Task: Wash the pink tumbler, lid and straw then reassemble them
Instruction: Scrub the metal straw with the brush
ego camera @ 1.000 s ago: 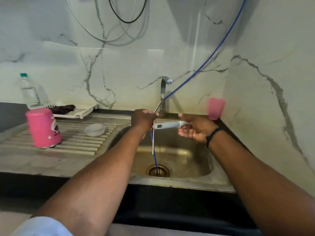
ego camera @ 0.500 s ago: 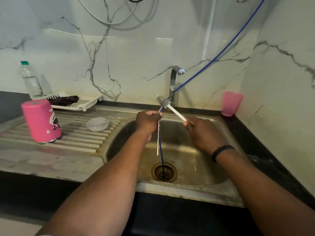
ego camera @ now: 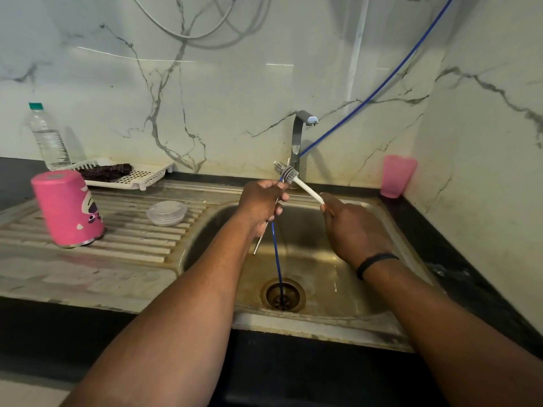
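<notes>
Layout around the sink [ego camera: 382, 327]

Tumbler [ego camera: 67, 208] and lid [ego camera: 166, 212] sit on the drainboard left of the sink; rack [ego camera: 138, 174] and bottle [ego camera: 48, 138] behind them; cup [ego camera: 398, 176] at its back right corner; tap [ego camera: 299, 136] behind.

One camera only, worn on my head, looking forward and down over my forearms into the steel sink [ego camera: 390, 218]. It sits close above the basin, faces the marble back wall [ego camera: 235, 92] and tap [ego camera: 299, 133], takes in the draining board [ego camera: 132, 230] at left and the side wall at right
</notes>
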